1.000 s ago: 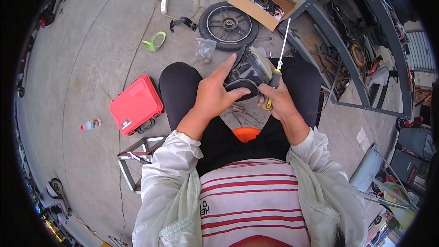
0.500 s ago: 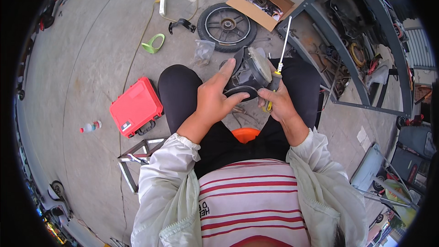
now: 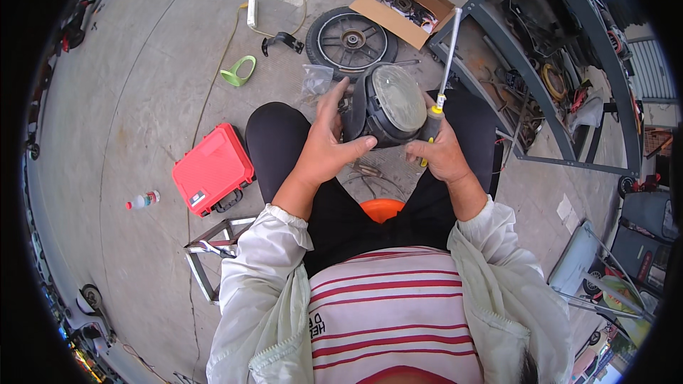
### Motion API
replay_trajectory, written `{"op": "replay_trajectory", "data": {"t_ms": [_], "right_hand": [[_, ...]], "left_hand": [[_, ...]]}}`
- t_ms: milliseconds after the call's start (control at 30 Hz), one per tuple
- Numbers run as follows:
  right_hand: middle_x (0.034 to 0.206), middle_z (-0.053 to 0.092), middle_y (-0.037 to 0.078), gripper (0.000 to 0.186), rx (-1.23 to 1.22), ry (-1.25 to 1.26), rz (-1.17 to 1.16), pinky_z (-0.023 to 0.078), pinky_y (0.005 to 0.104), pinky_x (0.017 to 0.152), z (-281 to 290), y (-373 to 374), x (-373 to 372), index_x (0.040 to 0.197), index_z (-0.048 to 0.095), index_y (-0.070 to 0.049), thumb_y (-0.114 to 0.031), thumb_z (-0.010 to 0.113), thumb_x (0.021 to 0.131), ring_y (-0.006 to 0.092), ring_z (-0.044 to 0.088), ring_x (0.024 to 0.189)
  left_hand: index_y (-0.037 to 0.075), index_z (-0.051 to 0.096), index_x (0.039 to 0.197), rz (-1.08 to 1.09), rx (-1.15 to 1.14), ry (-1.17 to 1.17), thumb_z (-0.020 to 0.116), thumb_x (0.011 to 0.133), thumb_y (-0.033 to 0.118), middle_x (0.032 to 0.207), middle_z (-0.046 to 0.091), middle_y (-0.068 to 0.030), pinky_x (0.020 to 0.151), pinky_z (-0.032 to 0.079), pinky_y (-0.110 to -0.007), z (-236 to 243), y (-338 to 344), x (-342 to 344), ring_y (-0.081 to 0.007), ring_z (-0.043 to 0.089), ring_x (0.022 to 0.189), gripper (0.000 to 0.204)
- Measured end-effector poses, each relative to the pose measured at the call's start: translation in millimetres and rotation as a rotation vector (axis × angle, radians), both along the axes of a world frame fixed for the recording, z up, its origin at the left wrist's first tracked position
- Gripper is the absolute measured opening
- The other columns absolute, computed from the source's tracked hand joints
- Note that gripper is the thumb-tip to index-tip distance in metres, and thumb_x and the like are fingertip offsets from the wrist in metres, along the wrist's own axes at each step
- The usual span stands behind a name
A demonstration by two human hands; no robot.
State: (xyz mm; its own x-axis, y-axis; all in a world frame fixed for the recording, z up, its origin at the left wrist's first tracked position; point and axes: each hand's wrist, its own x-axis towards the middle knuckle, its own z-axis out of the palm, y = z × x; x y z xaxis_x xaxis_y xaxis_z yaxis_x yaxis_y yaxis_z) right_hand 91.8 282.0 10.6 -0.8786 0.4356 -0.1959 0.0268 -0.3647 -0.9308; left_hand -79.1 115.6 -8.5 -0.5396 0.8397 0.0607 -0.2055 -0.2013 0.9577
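Between my knees I hold a headlight [image 3: 397, 99], a black housing with a dusty, rounded clear lens that faces up and to the right. My left hand [image 3: 326, 139] grips the housing from its left side, thumb along the lower edge and fingers partly hidden behind it. In my right hand [image 3: 442, 154] is a screwdriver [image 3: 448, 57] with a grey and yellow handle, its long shaft pointing up and away. That same hand rests against the headlight's lower right side; whether its fingers also support the housing is hidden.
A spoked wheel with tyre [image 3: 316, 46] and an open cardboard box of parts [image 3: 395, 21] lie ahead. At left are a red hard case [image 3: 212, 169], a bottle [image 3: 144, 200] and a metal frame [image 3: 206, 277]. A grey metal rack [image 3: 523, 64] stands right.
The headlight has been turned so that its lens now faces up toward me instead of sideways. The screwdriver in my right hand has shifted slightly right, its tip farther away.
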Motion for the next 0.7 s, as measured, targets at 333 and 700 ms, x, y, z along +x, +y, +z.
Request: {"op": "replay_trajectory", "data": {"t_ms": [333, 700], "right_hand": [[0.123, 0.063, 0.011, 0.1, 0.306, -0.01, -0.274, 0.055, 0.0293, 0.084, -5, -33, -27, 0.152, 0.028, 0.004, -0.011, 0.091, 0.076, 0.0161, 0.065, 0.101], [0.119, 0.065, 0.011, 0.077, 0.125, -0.236, -0.194, 0.051, 0.0316, 0.096, 39, -32, -23, 0.135, 0.048, 0.005, -0.018, 0.09, 0.074, 0.0164, 0.062, 0.109]], "left_hand": [[-0.002, 0.043, 0.143, 0.162, 0.015, -0.207, 0.08, 0.088, 0.017, 0.134, 0.052, -0.0134, 0.108, 0.042, -0.035, -7, 1, -3, -0.0207, 0.048, 0.129, 0.069], [0.003, 0.028, 0.156, 0.096, 0.033, -0.224, 0.092, 0.073, 0.035, 0.146, 0.048, -0.0181, 0.113, 0.039, -0.04, -1, 5, -12, -0.0281, 0.047, 0.136, 0.11]]}}
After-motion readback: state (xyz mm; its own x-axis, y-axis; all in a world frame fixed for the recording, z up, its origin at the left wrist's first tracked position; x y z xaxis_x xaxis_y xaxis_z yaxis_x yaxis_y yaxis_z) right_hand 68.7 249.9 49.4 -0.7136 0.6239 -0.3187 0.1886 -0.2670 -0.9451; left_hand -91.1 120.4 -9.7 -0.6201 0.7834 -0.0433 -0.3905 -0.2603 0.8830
